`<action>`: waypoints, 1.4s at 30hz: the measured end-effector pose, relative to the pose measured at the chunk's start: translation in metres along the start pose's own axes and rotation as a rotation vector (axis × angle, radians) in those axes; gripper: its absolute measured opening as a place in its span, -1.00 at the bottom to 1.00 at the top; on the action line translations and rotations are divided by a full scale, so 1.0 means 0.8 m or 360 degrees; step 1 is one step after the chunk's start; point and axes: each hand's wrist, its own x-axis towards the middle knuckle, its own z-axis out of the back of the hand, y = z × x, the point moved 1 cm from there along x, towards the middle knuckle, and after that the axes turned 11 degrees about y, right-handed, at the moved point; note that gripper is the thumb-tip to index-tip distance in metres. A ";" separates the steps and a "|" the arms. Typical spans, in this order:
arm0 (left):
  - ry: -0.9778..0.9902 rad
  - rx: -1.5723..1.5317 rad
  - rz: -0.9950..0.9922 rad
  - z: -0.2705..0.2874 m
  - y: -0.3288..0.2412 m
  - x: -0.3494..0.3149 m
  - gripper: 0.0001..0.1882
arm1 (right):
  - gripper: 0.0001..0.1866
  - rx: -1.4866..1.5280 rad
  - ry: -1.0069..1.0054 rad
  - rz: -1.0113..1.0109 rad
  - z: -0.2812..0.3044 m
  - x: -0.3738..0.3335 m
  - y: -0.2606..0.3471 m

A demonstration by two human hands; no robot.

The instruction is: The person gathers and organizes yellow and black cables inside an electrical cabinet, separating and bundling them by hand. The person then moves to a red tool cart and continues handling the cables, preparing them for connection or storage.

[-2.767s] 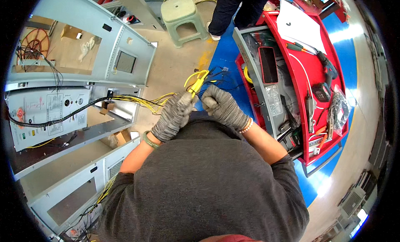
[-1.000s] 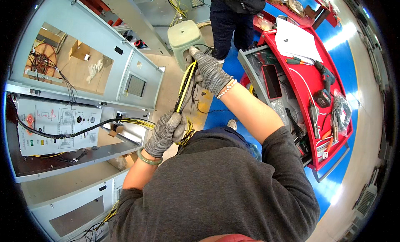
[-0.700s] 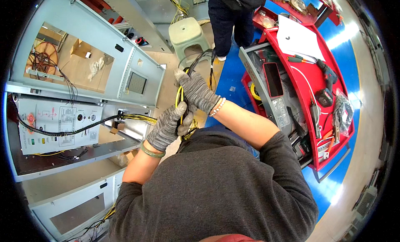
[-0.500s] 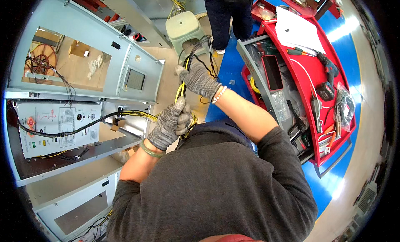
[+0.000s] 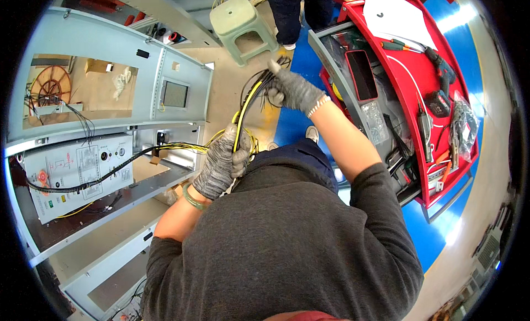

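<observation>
Both of my hands wear grey knitted gloves and grip one bundle of black and yellow wires [image 5: 250,98]. My left hand [image 5: 222,161] is closed around the bundle in front of my waist. Farther out and to the right, my right hand [image 5: 291,89] is closed on the wires near their loose ends, which fan out beyond the fingers. Between the two hands the bundle bows in a curve. From my left hand the wires run left into a black wrapped harness [image 5: 118,169], which lies across the white labelled panel [image 5: 83,169] of a cabinet.
Grey-blue metal cabinet frames [image 5: 146,72] fill the left side. A green plastic stool [image 5: 234,17] stands ahead, with another person's dark-trousered legs [image 5: 290,14] beside it. At right is a red tool cart [image 5: 397,61] with its drawer open, carrying a cordless drill [image 5: 440,72] and papers [image 5: 397,14].
My right hand has moved to the right along with the wire ends, and the bundle now bows between my hands. My left hand keeps its grip with little movement.
</observation>
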 end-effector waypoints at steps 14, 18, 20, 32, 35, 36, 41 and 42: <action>0.0081 0.0304 0.0365 0.001 0.039 0.051 -0.63 | -0.64 -0.1014 -0.0085 0.0052 -0.043 -0.115 -0.058; 0.0075 0.0087 0.0154 -0.012 0.025 0.065 -0.66 | -0.75 -0.1513 -0.0927 0.0430 0.019 -0.250 -0.040; 0.0070 0.0067 0.0208 -0.012 0.027 0.073 -0.66 | -0.81 -0.1304 -0.1548 0.0371 0.065 -0.315 -0.058; -0.0009 0.0103 0.0066 -0.047 0.013 0.087 -0.65 | -0.69 -0.2429 -0.2282 -0.1159 0.175 -0.384 -0.044; -0.0040 0.0066 0.0017 -0.043 0.021 0.085 -0.67 | -0.78 -0.2322 -0.2239 -0.0632 0.132 -0.376 -0.034; -0.0061 0.0088 -0.0001 -0.038 0.026 0.086 -0.68 | -0.79 -0.2276 -0.2143 -0.0413 0.111 -0.368 -0.034; -0.0058 0.0260 -0.0003 -0.035 0.031 0.087 -0.66 | -0.83 -0.1815 -0.1275 0.0325 0.001 -0.303 -0.014; 0.0062 0.0375 -0.0126 -0.037 0.033 0.085 -0.71 | -0.83 -0.1809 -0.1189 0.0343 -0.014 -0.290 -0.012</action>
